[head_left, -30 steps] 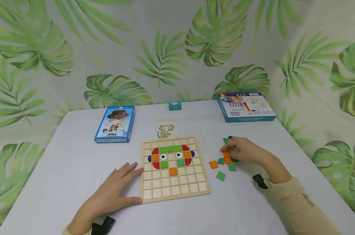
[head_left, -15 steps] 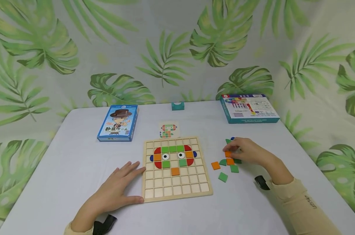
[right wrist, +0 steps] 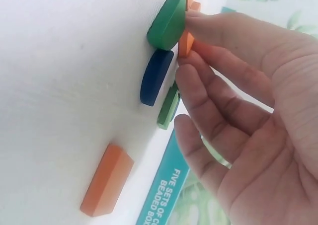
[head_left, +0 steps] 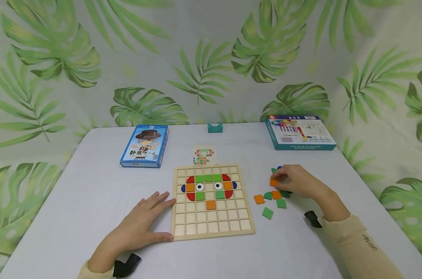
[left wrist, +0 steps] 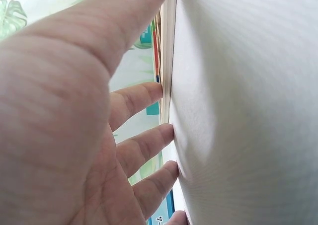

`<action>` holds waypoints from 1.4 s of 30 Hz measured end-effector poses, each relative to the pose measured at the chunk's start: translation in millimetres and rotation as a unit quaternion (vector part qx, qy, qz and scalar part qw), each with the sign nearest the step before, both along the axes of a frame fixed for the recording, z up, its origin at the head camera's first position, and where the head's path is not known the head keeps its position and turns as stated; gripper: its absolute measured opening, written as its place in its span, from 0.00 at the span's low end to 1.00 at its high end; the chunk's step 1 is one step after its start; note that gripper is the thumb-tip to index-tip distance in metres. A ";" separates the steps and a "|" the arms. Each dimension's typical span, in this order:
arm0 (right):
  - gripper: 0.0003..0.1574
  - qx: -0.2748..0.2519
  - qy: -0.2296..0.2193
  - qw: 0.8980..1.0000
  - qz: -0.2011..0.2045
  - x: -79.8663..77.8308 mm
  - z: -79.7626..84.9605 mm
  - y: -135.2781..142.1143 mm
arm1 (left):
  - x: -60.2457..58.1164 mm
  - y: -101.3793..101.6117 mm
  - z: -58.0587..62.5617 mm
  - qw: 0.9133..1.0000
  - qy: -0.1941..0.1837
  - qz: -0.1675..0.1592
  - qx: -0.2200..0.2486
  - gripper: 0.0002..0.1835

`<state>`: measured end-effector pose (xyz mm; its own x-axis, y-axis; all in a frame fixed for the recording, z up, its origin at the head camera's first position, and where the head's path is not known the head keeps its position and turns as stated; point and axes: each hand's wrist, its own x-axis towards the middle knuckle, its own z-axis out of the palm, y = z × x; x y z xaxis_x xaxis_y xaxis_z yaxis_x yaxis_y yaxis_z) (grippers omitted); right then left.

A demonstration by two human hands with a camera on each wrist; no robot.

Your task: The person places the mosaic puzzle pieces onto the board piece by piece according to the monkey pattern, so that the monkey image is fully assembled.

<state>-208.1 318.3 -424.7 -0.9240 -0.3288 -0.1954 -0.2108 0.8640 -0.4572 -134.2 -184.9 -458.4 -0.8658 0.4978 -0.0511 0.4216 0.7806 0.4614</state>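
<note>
My left hand (head_left: 141,224) lies spread at the left side of a wooden grid board (head_left: 214,235). Its thumb and index fingertips touch the board's edge, as the left wrist view also shows. Several coloured tiles sit in the grid, among them two eye tiles (head_left: 200,187), red quarter-rounds and a lone orange square (head_left: 211,205) lower down. Right of the board, my right hand (head_left: 296,181) pinches an orange square tile (head_left: 273,182) between thumb and fingers. Loose tiles surround it: a green square (head_left: 267,213), an orange square (head_left: 259,199), and a blue piece (right wrist: 156,78) in the right wrist view.
A small picture card (head_left: 204,155) lies behind the board. Farther back stand a blue game box (head_left: 144,146) at left, a small teal holder (head_left: 215,128) in the middle and a flat teal-edged box (head_left: 301,133) at right.
The head view has shifted slightly. The pinched orange tile has come away from the orange tile beside it. My left hand stays at the board's edge.
</note>
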 end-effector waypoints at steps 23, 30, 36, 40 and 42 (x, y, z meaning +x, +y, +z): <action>0.14 -0.045 0.052 0.994 0.089 -0.4 14.5 -95.2 | 0.3 1.2 0.4 1.000 -0.003 0.001 0.000 0.53; 0.14 -0.044 0.060 0.987 0.143 5.6 14.4 -134.0 | 0.8 2.2 0.6 1.000 -0.001 0.002 -0.003 0.53; 0.14 -0.036 0.057 0.981 0.182 10.6 11.6 -162.2 | 1.1 2.0 1.7 1.000 0.002 0.000 -0.002 0.54; 0.13 -0.036 0.060 0.976 0.205 11.7 6.6 -176.0 | 1.0 1.6 2.3 1.000 0.002 0.000 -0.002 0.54; 0.12 -0.039 0.057 0.975 0.213 12.8 4.0 -182.3 | 1.6 1.7 2.1 1.000 -0.002 0.003 0.001 0.54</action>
<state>-195.3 136.1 -420.7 -0.7140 -0.6976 -0.0598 -0.5962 0.6506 -0.4703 -132.7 -183.2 -456.3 -0.8682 0.4934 -0.0534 0.4159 0.7821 0.4640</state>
